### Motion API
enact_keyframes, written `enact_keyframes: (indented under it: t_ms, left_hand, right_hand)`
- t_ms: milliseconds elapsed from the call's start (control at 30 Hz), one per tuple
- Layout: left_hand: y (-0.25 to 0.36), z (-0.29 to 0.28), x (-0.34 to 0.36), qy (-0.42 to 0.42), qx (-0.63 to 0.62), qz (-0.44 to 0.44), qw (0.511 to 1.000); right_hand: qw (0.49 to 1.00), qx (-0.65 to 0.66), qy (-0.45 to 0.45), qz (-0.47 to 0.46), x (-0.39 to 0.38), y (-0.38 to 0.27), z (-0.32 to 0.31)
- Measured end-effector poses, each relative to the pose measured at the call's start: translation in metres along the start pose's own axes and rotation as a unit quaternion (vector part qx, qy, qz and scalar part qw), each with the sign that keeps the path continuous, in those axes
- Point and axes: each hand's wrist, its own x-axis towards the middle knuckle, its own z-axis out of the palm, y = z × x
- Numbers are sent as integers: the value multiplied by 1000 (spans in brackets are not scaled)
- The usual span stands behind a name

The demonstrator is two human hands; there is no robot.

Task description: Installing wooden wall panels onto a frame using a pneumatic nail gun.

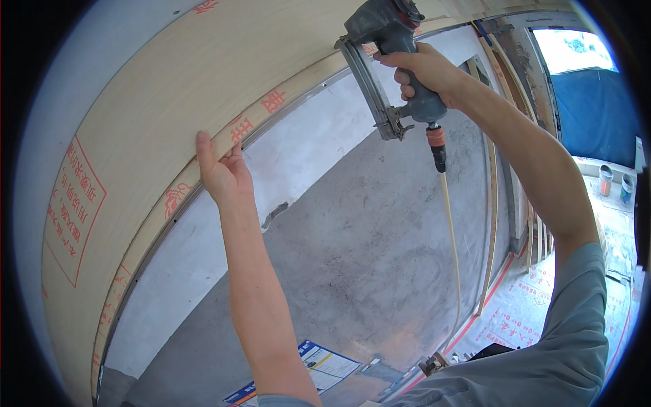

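A grey pneumatic nail gun [422,102] is in my right hand [434,74], its nose up against a plywood board [135,142] with red printing overhead. From the bottom of its handle, an orange-and-black coupling joins a pale air hose [450,224] that hangs down. My left hand [224,173] grips a narrow wooden strip [261,108] along the board's edge, thumb on the near face and fingers curled behind. The strip curves across the view beside a thin metal edge.
Below the boards stands a grey plastered wall [352,251] with a chipped spot [274,216]. A blue-and-white sheet [325,366] sits low on it. Printed protective film [515,312] covers the floor at right. Timber strips [494,224] lean by the wall; two cans [605,182] stand near a blue-covered window.
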Motion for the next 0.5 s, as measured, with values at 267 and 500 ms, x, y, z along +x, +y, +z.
enact_keyframes:
  t_ms: [267,500]
  left_hand:
    - [1,-1,0,-27,2,5,1000]
    - [-1,-2,-1,-29,8,7,1000]
  right_hand:
    - [1000,11,-15,21,-8,-5,11]
    - [1000,-2,-24,-7,-18,-4,34]
